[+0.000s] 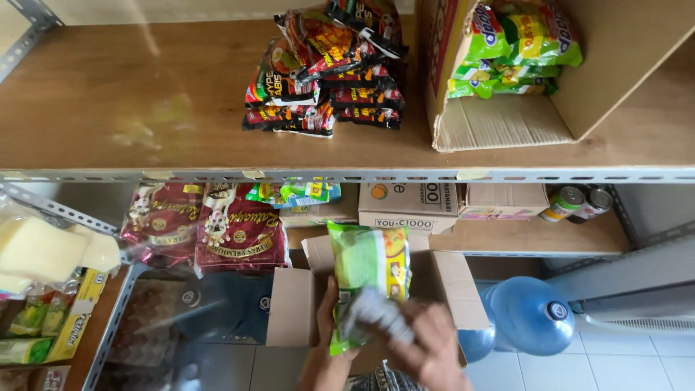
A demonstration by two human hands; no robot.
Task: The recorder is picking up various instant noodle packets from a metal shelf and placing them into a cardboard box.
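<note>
Both of my hands hold a stack of green noodle packets (368,268) above an open cardboard box (293,308) low in the view. My left hand (329,318) grips the stack's left side. My right hand (427,340) wraps its lower right end, blurred by motion. On the wooden shelf (145,94) above lie a pile of red and black noodle packets (326,69) and a tipped cardboard box (499,119) with green packets (517,43) inside.
Red snack bags (203,228) hang under the shelf edge, with small boxes (409,206) and cans (579,203) on a lower shelf. A blue water jug (525,318) stands at the right on the tiled floor. Yellow packets (43,250) lie at the left.
</note>
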